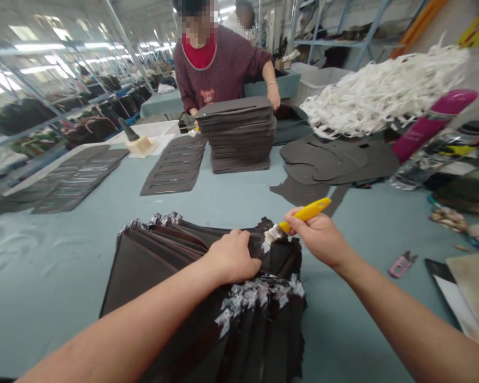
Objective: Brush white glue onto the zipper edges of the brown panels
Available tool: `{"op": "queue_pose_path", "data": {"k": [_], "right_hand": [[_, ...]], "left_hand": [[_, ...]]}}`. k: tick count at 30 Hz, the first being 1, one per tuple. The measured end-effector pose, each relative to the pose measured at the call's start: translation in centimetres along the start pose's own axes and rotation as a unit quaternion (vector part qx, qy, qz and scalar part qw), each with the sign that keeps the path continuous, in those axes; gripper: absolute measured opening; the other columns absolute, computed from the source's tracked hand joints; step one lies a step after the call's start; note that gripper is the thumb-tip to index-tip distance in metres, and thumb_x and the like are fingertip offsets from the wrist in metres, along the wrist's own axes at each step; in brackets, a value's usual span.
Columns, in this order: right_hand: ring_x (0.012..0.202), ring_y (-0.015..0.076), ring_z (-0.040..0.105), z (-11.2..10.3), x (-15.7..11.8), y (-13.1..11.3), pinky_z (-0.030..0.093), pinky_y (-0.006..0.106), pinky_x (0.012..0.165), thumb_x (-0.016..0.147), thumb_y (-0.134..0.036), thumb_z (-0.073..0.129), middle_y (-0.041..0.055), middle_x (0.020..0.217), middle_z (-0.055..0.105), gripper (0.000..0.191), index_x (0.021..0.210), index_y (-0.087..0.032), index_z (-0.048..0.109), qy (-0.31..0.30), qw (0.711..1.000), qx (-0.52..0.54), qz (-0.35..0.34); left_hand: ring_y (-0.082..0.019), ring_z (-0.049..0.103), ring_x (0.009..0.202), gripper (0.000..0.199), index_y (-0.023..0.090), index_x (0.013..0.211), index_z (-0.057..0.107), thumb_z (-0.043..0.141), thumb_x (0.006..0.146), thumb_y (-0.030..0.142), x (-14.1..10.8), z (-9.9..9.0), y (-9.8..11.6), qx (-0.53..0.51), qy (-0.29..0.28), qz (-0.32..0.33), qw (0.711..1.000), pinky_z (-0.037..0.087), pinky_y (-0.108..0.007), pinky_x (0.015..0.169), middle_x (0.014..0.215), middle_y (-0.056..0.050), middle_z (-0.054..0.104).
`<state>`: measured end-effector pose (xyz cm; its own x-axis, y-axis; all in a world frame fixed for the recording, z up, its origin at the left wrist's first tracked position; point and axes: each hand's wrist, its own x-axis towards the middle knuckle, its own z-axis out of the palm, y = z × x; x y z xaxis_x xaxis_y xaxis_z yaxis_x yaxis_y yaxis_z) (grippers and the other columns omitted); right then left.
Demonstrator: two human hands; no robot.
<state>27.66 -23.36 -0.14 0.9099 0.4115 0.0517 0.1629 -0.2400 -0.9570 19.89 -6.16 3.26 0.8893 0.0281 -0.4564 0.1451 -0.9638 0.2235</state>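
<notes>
A fanned stack of black sheets (151,266) lies in front of me, with whitish, glue-like stuff crusted along its edges. My left hand (232,258) rests on top of the stack, fingers stretched out and pressing the sheets. Between the thumb and fingers of my right hand (321,236) is the yellow handle of a paintbrush (306,213). The brush's whitish, coated bristles point down to the left and touch the black sheets just right of my left hand.
Across the table (343,330), a person (223,64) stands behind a tall stack of grey pieces (241,138). Slotted panels (175,165) lie farther left. On the right are white strips (383,90), a magenta spray can (435,125) and pink thread snips (403,264).
</notes>
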Motion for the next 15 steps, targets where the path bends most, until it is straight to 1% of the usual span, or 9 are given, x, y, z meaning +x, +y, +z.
{"op": "queue_pose_path", "data": {"k": [2, 3, 4, 6, 8, 9, 11, 13, 15], "right_hand": [[0.062, 0.0166, 0.054, -0.4, 0.0, -0.9, 0.043, 0.029, 0.062, 0.077, -0.042, 0.053, 0.0039, 0.068, 0.058, 0.027, 0.073, -0.015, 0.059, 0.036, 0.999, -0.009, -0.007], [0.061, 0.0163, 0.053, -0.4, 0.0, -1.2, 0.043, 0.029, 0.061, 0.077, -0.042, 0.053, 0.0039, 0.067, 0.058, 0.027, 0.073, -0.015, 0.058, 0.041, 0.999, -0.003, -0.009], [0.060, 0.0159, 0.053, -0.3, -0.2, -1.5, 0.043, 0.028, 0.059, 0.077, -0.042, 0.052, 0.0036, 0.065, 0.058, 0.028, 0.073, -0.015, 0.058, 0.030, 0.999, 0.009, -0.009], [0.058, 0.0150, 0.052, 0.2, -0.3, -1.5, 0.042, 0.027, 0.056, 0.077, -0.040, 0.051, 0.0026, 0.063, 0.056, 0.027, 0.071, -0.015, 0.057, -0.020, 0.999, 0.030, -0.002], [0.057, 0.0144, 0.051, 1.0, -0.2, -1.0, 0.042, 0.026, 0.057, 0.077, -0.038, 0.050, 0.0019, 0.062, 0.056, 0.025, 0.069, -0.016, 0.058, -0.071, 0.997, 0.023, 0.006], [0.057, 0.0142, 0.051, 1.3, 0.0, -0.6, 0.041, 0.026, 0.057, 0.076, -0.037, 0.049, 0.0016, 0.062, 0.056, 0.024, 0.069, -0.016, 0.058, -0.081, 0.997, 0.009, 0.007], [0.057, 0.0144, 0.051, 1.6, 0.5, -0.1, 0.041, 0.027, 0.058, 0.076, -0.034, 0.048, 0.0013, 0.061, 0.056, 0.022, 0.069, -0.016, 0.059, -0.070, 0.997, -0.031, -0.004], [0.058, 0.0148, 0.052, 1.3, 1.0, 0.1, 0.040, 0.028, 0.059, 0.076, -0.034, 0.049, 0.0013, 0.061, 0.057, 0.021, 0.068, -0.016, 0.058, -0.042, 0.997, -0.054, -0.022], [0.058, 0.0152, 0.053, 0.6, 1.2, -0.1, 0.041, 0.028, 0.060, 0.075, -0.035, 0.051, 0.0016, 0.062, 0.058, 0.021, 0.069, -0.016, 0.058, 0.000, 0.999, -0.037, -0.022]], "left_hand": [[-0.031, 0.052, 0.106, 0.059, 0.015, 0.117, 0.050, 0.051, 0.068, 0.047, 0.5, 0.2, -0.2, 0.005, -0.015, -0.001, 1.000, 0.042, -0.040, 0.089, 0.119, -0.015, 0.050], [-0.031, 0.053, 0.104, 0.056, 0.016, 0.114, 0.052, 0.051, 0.067, 0.047, 0.7, 0.3, -0.2, 0.005, -0.020, -0.002, 1.000, 0.043, -0.040, 0.088, 0.118, -0.014, 0.051], [-0.031, 0.055, 0.101, 0.053, 0.017, 0.111, 0.055, 0.050, 0.067, 0.047, 0.9, 0.3, -0.1, 0.007, -0.022, -0.005, 1.000, 0.044, -0.040, 0.087, 0.117, -0.013, 0.052], [-0.030, 0.057, 0.097, 0.049, 0.018, 0.107, 0.057, 0.049, 0.068, 0.046, 1.0, 0.3, -0.1, 0.011, -0.020, -0.011, 1.000, 0.045, -0.040, 0.084, 0.115, -0.013, 0.053], [-0.029, 0.058, 0.094, 0.046, 0.020, 0.106, 0.058, 0.048, 0.068, 0.045, 0.9, 0.3, 0.0, 0.013, -0.014, -0.014, 1.000, 0.046, -0.039, 0.083, 0.114, -0.012, 0.054], [-0.028, 0.058, 0.094, 0.045, 0.020, 0.105, 0.058, 0.048, 0.069, 0.045, 0.9, 0.4, 0.0, 0.013, -0.011, -0.012, 1.000, 0.046, -0.038, 0.082, 0.113, -0.011, 0.054], [-0.028, 0.057, 0.094, 0.044, 0.022, 0.104, 0.058, 0.050, 0.068, 0.045, 0.8, 0.4, 0.0, 0.010, 0.001, -0.005, 1.000, 0.046, -0.038, 0.081, 0.111, -0.010, 0.055], [-0.029, 0.055, 0.096, 0.041, 0.021, 0.101, 0.060, 0.053, 0.066, 0.043, 0.7, 0.5, -0.1, 0.008, 0.021, 0.006, 1.000, 0.045, -0.040, 0.081, 0.105, -0.010, 0.057], [-0.030, 0.051, 0.098, 0.036, 0.021, 0.095, 0.061, 0.057, 0.065, 0.040, 0.6, 0.6, -0.3, 0.008, 0.047, 0.017, 0.999, 0.043, -0.040, 0.082, 0.101, -0.010, 0.058]]}}
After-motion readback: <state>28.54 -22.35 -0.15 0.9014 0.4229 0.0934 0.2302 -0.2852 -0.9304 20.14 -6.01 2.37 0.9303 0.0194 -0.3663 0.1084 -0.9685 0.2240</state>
